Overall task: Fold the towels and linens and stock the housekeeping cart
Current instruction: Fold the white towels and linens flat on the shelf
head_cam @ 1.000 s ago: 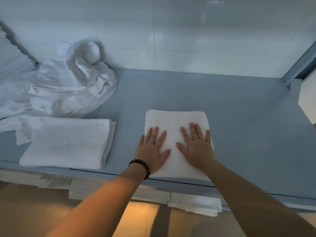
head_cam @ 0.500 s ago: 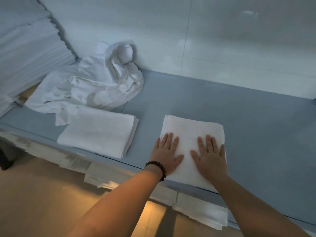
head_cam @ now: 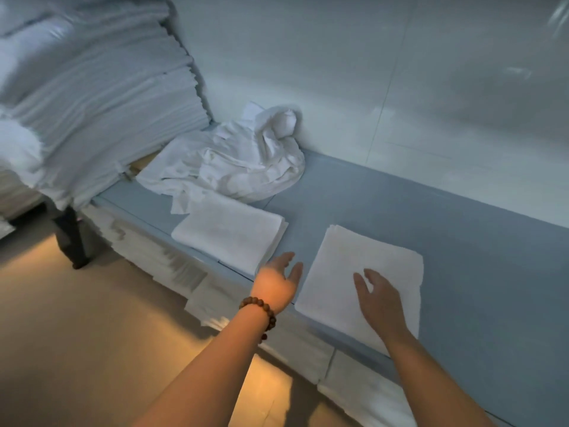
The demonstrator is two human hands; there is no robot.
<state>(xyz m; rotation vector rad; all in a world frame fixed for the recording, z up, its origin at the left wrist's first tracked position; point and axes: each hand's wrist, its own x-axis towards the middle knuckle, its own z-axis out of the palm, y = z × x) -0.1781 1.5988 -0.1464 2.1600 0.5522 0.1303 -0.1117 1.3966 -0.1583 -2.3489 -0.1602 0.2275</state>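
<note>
A folded white towel (head_cam: 348, 266) lies flat near the front edge of the blue-grey shelf (head_cam: 462, 241). My right hand (head_cam: 380, 297) hovers over the towel's near right part, fingers relaxed, holding nothing. My left hand (head_cam: 278, 283), with a bead bracelet at the wrist, is lifted just left of that towel, fingers loose and empty. A second folded towel (head_cam: 231, 234) lies to the left. Behind it sits a crumpled heap of white linen (head_cam: 234, 164).
A tall stack of folded white linens (head_cam: 101, 97) fills the far left. More folded white cloths (head_cam: 277, 343) sit on a lower level under the shelf's front edge. A pale wall (head_cam: 400, 87) backs the shelf. Tan floor (head_cam: 77, 334) lies at lower left.
Both hands have lifted off the folded towel they were pressing flat; the left hand has moved off to its left side. The view has swung left, revealing the tall linen stack.
</note>
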